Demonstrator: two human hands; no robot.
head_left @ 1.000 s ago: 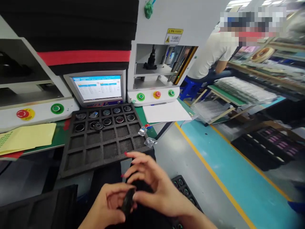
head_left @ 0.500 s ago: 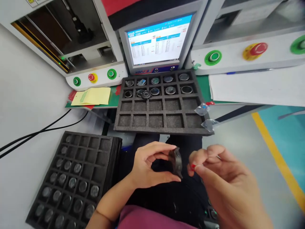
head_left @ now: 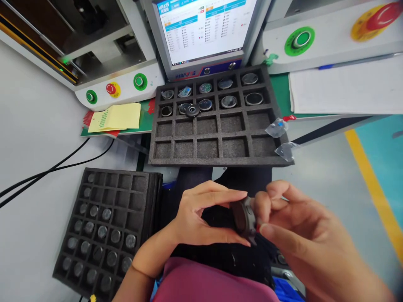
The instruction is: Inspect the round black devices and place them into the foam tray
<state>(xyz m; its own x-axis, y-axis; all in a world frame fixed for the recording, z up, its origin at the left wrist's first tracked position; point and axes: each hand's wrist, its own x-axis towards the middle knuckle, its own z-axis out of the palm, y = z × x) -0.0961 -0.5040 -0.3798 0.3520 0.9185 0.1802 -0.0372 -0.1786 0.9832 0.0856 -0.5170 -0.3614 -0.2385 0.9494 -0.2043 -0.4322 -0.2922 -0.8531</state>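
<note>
A small round dark part (head_left: 244,218), hard and disc-shaped, is being pinched on edge over the lap in the grip of the left hand (head_left: 201,220), while the fingertips of the right hand (head_left: 302,239) are being pressed against its far side. Half a second ago the right hand was apart from it. Shiny round parts are being kept in the black foam tray (head_left: 217,138) on the desk.

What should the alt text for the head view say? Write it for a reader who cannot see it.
Two bare hands, left hand and right hand, hold a small dark round part between them over the lap. Ahead lies a black foam tray with round parts in its two far rows, below a lit monitor. A second foam tray of round parts sits at the left.
</note>
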